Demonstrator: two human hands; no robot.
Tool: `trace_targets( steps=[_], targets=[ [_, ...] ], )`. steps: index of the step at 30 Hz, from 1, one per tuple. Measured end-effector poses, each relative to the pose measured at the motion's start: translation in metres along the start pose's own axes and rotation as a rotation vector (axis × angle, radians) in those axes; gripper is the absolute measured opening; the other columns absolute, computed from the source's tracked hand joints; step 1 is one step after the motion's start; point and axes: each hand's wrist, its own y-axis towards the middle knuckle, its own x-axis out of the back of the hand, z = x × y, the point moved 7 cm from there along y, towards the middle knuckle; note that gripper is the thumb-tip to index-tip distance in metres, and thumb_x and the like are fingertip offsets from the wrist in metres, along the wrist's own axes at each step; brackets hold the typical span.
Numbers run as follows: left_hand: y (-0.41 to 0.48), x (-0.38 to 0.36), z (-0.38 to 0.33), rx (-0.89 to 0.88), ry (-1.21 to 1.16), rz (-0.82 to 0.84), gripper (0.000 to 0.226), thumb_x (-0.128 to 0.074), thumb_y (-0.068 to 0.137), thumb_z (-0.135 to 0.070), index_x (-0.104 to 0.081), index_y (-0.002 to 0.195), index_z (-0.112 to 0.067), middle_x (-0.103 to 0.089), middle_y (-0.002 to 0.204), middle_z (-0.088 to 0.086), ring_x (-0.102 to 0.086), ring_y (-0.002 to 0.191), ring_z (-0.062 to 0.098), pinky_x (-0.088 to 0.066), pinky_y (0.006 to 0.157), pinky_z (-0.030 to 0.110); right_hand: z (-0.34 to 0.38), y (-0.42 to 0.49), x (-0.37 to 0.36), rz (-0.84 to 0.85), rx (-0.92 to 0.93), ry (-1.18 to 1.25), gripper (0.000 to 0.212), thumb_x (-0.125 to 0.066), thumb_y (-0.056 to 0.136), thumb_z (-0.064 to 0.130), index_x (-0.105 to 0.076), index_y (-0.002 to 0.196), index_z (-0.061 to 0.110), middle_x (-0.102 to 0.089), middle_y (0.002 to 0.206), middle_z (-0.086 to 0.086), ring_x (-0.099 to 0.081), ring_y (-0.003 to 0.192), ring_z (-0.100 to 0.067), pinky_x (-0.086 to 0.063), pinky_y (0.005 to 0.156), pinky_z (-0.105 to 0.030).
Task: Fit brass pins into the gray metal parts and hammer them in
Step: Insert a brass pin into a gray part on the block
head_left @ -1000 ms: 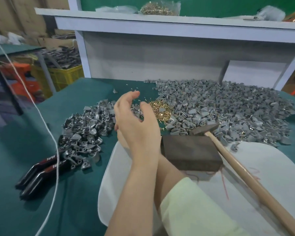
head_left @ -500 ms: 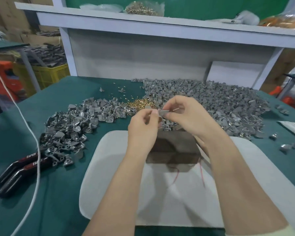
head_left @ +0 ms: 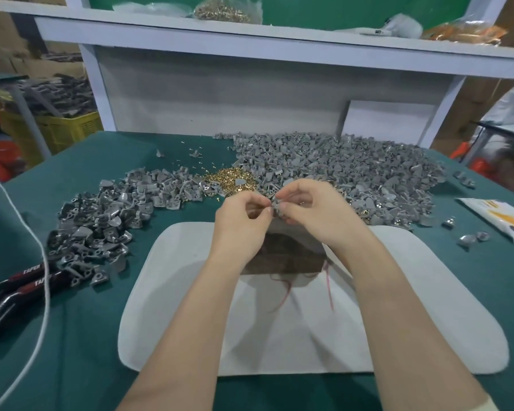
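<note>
My right hand (head_left: 318,215) pinches one small gray metal part (head_left: 277,206) just above the dark block (head_left: 282,258). My left hand (head_left: 242,223) has thumb and forefinger pinched together against the part's left edge, on what looks like a brass pin, mostly hidden by the fingertips. Behind the hands lies a small heap of brass pins (head_left: 232,179). A large pile of gray parts (head_left: 353,167) spreads to the right and a second pile (head_left: 101,223) to the left. The hammer is out of view.
The block stands on a white mat (head_left: 309,327) over the green table. Black-handled pliers (head_left: 15,292) and a white cord (head_left: 40,256) lie at the left. A printed packet (head_left: 499,216) and a few stray parts (head_left: 469,238) sit at the right. A shelf (head_left: 279,40) overhangs the back.
A second ago the left hand reached alone toward the pins and the hammer rested on the block. Now both hands meet over the block around one gray part, and the hammer is gone from view.
</note>
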Motion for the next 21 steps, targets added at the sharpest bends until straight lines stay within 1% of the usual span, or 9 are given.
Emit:
trace_targets(
  steps=[2,4,6,9,11,14,16,17,21],
  targets=[
    [0.000,0.001,-0.002,-0.027,0.008,-0.018,0.010,-0.067,0.085,-0.009,-0.064,0.084,-0.018,-0.068,0.085,-0.008,-0.065,0.085,0.005,-0.050,0.082,0.017,0.002,0.002,-0.003,0.005,0.007,-0.068,0.017,-0.065,0.085,0.011,-0.063,0.079,0.027,-0.069,0.082,0.000,-0.065,0.075,-0.017,-0.055,0.081,-0.042],
    [-0.002,0.002,-0.005,-0.063,0.064,-0.031,0.010,-0.068,0.085,-0.012,-0.064,0.083,-0.020,-0.067,0.083,-0.011,-0.064,0.082,0.001,-0.049,0.077,0.011,0.000,0.005,-0.004,-0.002,-0.025,-0.111,0.018,-0.065,0.084,0.011,-0.062,0.075,0.026,-0.069,0.072,-0.001,-0.064,0.065,-0.014,-0.055,0.071,-0.035],
    [-0.003,0.001,-0.006,-0.077,0.124,-0.001,0.011,-0.067,0.085,-0.010,-0.063,0.083,-0.021,-0.067,0.083,-0.010,-0.065,0.083,0.004,-0.050,0.078,0.015,-0.004,0.008,-0.007,0.025,-0.092,-0.075,0.017,-0.065,0.085,0.008,-0.062,0.074,0.020,-0.068,0.066,-0.002,-0.064,0.056,-0.012,-0.054,0.059,-0.028],
    [0.000,0.009,-0.005,-0.063,0.181,-0.004,0.014,-0.064,0.086,-0.009,-0.061,0.083,-0.022,-0.064,0.083,-0.010,-0.062,0.082,0.005,-0.047,0.080,0.016,-0.007,0.016,-0.013,0.080,-0.161,0.095,0.016,-0.063,0.088,0.006,-0.062,0.073,0.013,-0.067,0.064,-0.006,-0.065,0.058,-0.016,-0.058,0.064,-0.029],
    [0.005,0.026,-0.003,-0.043,0.146,-0.132,0.008,-0.065,0.087,-0.013,-0.063,0.084,-0.020,-0.065,0.082,-0.009,-0.061,0.077,0.003,-0.046,0.077,0.013,-0.006,0.027,-0.015,0.031,-0.153,0.119,0.016,-0.060,0.090,0.010,-0.063,0.076,0.014,-0.068,0.069,-0.004,-0.066,0.061,-0.014,-0.058,0.067,-0.028],
    [0.005,0.053,0.004,0.022,-0.103,-0.389,0.006,-0.065,0.088,-0.018,-0.061,0.084,-0.020,-0.066,0.083,-0.004,-0.061,0.075,0.007,-0.051,0.080,0.020,-0.005,0.050,-0.032,-0.034,-0.106,-0.209,0.009,-0.060,0.090,0.017,-0.069,0.088,0.019,-0.068,0.086,0.005,-0.063,0.077,-0.012,-0.053,0.077,-0.028],
    [0.003,0.059,0.010,0.066,-0.288,-0.477,0.009,-0.061,0.090,-0.014,-0.060,0.084,-0.020,-0.067,0.091,0.005,-0.063,0.087,0.017,-0.052,0.089,0.033,-0.007,0.068,-0.055,0.009,-0.107,-0.417,0.011,-0.061,0.088,0.018,-0.071,0.094,0.018,-0.068,0.092,0.003,-0.062,0.085,-0.016,-0.051,0.082,-0.029],
    [0.002,0.060,0.012,0.084,-0.366,-0.501,0.009,-0.060,0.091,-0.012,-0.059,0.085,-0.019,-0.067,0.095,0.008,-0.063,0.091,0.019,-0.052,0.091,0.033,-0.010,0.077,-0.067,0.049,-0.130,-0.482,0.014,-0.061,0.087,0.016,-0.071,0.097,0.015,-0.069,0.097,-0.001,-0.063,0.087,-0.019,-0.052,0.083,-0.031],
    [-0.001,0.061,0.020,0.133,-0.606,-0.568,0.008,-0.057,0.093,-0.010,-0.059,0.089,-0.016,-0.063,0.088,0.001,-0.061,0.081,0.010,-0.050,0.075,0.019,-0.020,0.097,-0.100,0.209,-0.282,-0.749,0.028,-0.063,0.084,0.019,-0.059,0.108,0.006,-0.062,0.115,-0.010,-0.053,0.083,-0.026,-0.046,0.072,-0.032]
  ],
)
